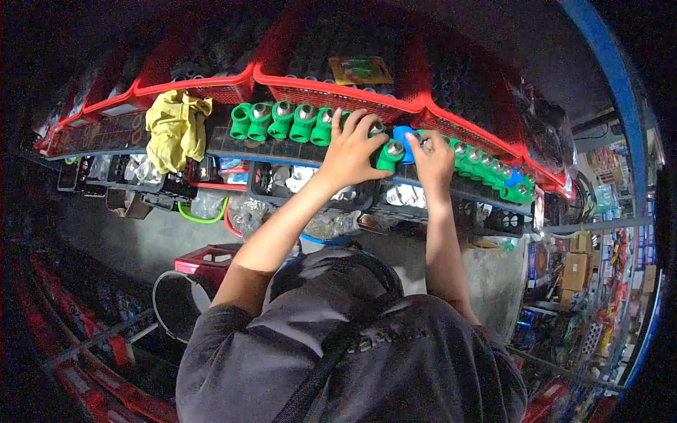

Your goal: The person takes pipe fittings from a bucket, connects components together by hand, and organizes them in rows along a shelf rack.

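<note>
A row of green pipe fittings [281, 121] with metal threaded inserts stands along the shelf edge. My left hand [350, 149] reaches over this row, its fingers curled and its thumb low, around a green tee fitting [389, 154] with a metal insert. My right hand [434, 163] is closed, with the thumb against a blue pipe fitting [404, 143] right beside that green one. The right fingertips partly hide what lies behind them. More green fittings [486, 163] continue to the right, with a second blue piece [515, 176] among them.
Red plastic baskets [338, 92] line the back of the shelf. A yellow cloth [176, 130] hangs over the shelf edge at the left. Below are black crates [264, 185] of bagged parts. A bucket [180, 307] and a red stool [204, 262] are on the floor.
</note>
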A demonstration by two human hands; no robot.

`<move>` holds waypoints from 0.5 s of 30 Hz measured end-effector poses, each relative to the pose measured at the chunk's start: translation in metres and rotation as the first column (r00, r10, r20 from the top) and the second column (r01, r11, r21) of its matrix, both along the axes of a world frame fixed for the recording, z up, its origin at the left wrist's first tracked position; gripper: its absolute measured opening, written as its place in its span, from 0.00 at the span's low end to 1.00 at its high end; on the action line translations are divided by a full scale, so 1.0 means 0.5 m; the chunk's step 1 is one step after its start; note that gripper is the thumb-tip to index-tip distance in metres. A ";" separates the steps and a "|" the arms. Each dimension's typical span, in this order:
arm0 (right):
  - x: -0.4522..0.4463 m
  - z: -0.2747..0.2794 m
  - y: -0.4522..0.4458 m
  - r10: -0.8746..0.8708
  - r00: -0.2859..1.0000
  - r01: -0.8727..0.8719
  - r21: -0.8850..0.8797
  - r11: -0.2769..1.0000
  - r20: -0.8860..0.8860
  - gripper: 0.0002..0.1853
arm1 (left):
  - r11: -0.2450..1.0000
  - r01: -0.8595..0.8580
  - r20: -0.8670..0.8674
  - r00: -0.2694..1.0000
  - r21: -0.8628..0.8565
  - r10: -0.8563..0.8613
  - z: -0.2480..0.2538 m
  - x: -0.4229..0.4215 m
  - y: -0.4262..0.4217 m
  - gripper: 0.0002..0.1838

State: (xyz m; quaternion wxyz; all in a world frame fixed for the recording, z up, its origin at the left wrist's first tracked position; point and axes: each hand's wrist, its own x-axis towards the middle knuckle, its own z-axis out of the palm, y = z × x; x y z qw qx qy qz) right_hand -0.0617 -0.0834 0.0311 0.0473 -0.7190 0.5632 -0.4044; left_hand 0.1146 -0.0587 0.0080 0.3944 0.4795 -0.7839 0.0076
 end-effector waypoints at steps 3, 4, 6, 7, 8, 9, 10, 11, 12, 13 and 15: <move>0.001 -0.002 0.000 -0.039 0.999 0.038 0.034 0.999 0.028 0.14 | 1.000 -0.022 0.015 1.000 -0.007 0.022 0.002 -0.002 0.001 0.30; 0.001 -0.002 -0.001 -0.037 0.999 0.036 0.029 0.999 0.025 0.14 | 1.000 -0.020 0.017 1.000 -0.006 0.020 0.002 -0.002 0.001 0.30; 0.001 0.000 -0.004 -0.036 0.999 0.036 0.025 0.999 0.024 0.14 | 0.999 -0.026 0.044 0.999 -0.019 0.027 -0.001 -0.001 -0.001 0.32; 0.000 0.004 -0.006 -0.036 0.999 0.036 0.010 0.999 -0.016 0.14 | 1.000 -0.025 0.047 0.999 -0.017 0.026 -0.004 -0.001 -0.001 0.32; 0.000 0.009 -0.008 -0.036 0.998 0.036 -0.005 0.999 -0.056 0.15 | 0.999 -0.023 0.043 0.999 -0.025 0.024 -0.006 -0.001 -0.001 0.32; 0.000 0.012 -0.009 -0.037 0.998 0.037 -0.004 0.999 -0.054 0.15 | 0.999 -0.022 0.039 0.999 -0.034 0.024 -0.006 0.000 -0.003 0.32; -0.001 0.015 -0.010 -0.040 0.996 0.041 0.022 0.999 -0.076 0.15 | 0.999 -0.022 0.041 0.999 -0.033 0.023 -0.006 -0.001 -0.004 0.32; 0.000 0.018 -0.010 -0.041 0.994 0.046 0.048 0.998 -0.099 0.16 | 0.999 -0.028 0.040 0.999 -0.047 0.030 -0.006 -0.003 -0.006 0.32; 0.002 0.021 -0.013 -0.040 0.994 0.045 0.051 0.998 -0.098 0.16 | 0.998 -0.035 0.039 0.999 -0.059 0.037 -0.006 -0.005 -0.007 0.32; 0.004 0.024 -0.018 -0.054 0.991 0.065 0.088 0.994 -0.122 0.16 | 0.998 -0.035 0.040 0.999 -0.055 0.037 -0.005 -0.005 -0.008 0.32; 0.005 0.021 -0.031 -0.041 0.990 0.057 0.120 0.991 -0.136 0.17 | 0.999 -0.029 0.059 0.998 -0.021 0.030 -0.004 -0.005 -0.010 0.33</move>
